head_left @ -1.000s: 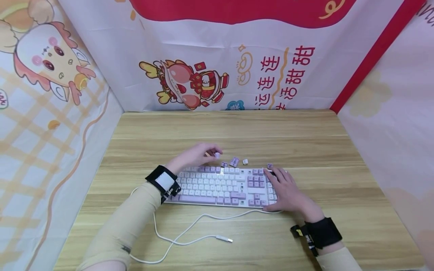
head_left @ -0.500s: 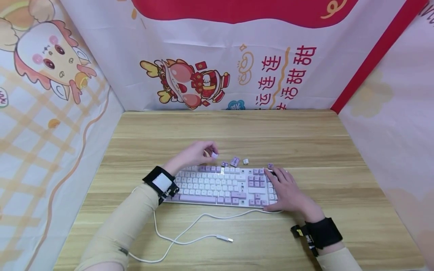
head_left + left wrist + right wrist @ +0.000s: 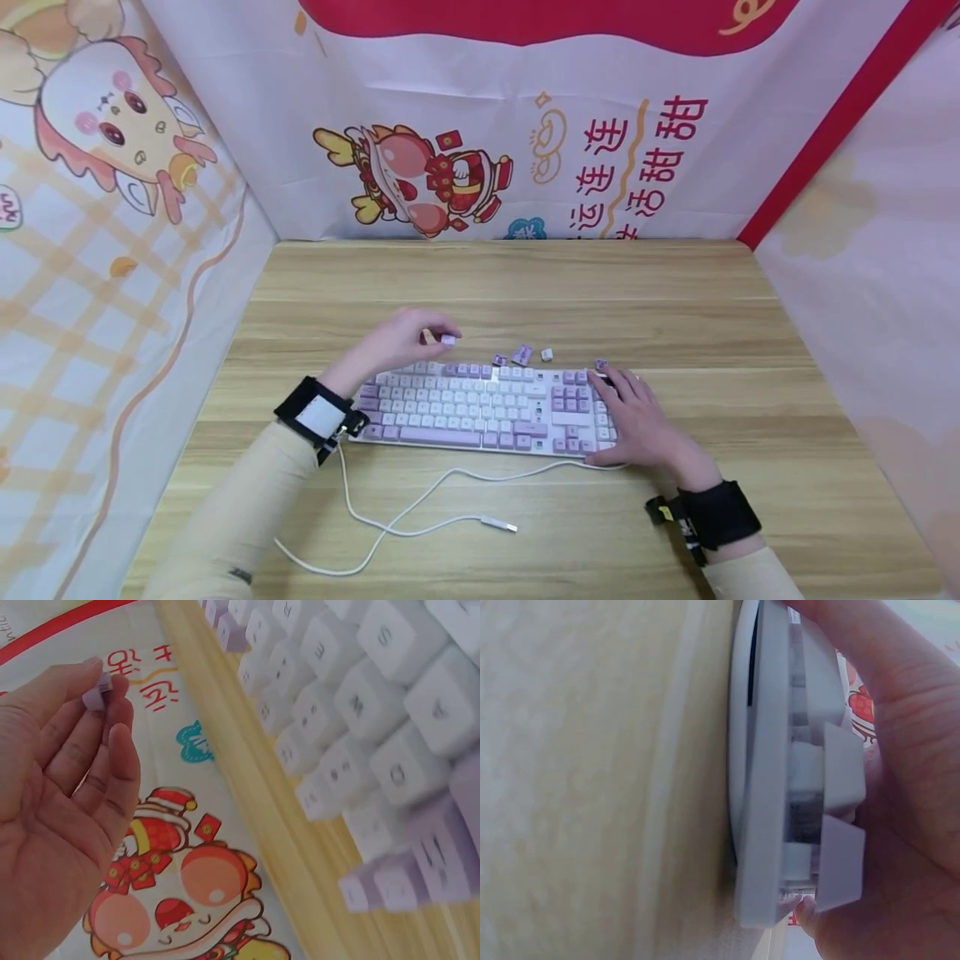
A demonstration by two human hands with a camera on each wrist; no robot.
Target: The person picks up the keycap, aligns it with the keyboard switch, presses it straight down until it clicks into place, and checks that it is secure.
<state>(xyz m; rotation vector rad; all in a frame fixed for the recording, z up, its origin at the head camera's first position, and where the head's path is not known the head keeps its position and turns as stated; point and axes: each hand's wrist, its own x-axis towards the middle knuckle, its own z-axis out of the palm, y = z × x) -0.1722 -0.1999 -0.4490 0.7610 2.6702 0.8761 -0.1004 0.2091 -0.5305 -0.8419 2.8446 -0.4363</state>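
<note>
A white and lavender keyboard (image 3: pixel 450 408) lies on the table, with several bare switch spots among its keys. Above its far left edge, my left hand (image 3: pixel 401 340) pinches a small pale purple keycap (image 3: pixel 447 340) between thumb and fingertips. The left wrist view shows that keycap (image 3: pixel 96 697) at the fingertips, with the palm facing the camera. My right hand (image 3: pixel 637 421) holds the keyboard's right end, thumb by the near edge and fingers by the far edge. Part of the number keys is hidden under it. From the side, the right wrist view shows the keyboard's edge (image 3: pixel 765 825) and raised keys.
Behind the keyboard lie a large purple keycap (image 3: pixel 522 355), a small purple keycap (image 3: pixel 500 360), a white keycap (image 3: pixel 547 355) and another purple keycap (image 3: pixel 602 365). A white USB cable (image 3: pixel 420 508) curls across the wooden table (image 3: pixel 570 533) in front. Printed cloth (image 3: pixel 465 75) encloses the back and sides.
My left hand has moved left along the keyboard's far edge, carrying the keycap, uncovering more of the left-hand keys. My right hand has kept its place on the keyboard. The head view has shifted slightly.
</note>
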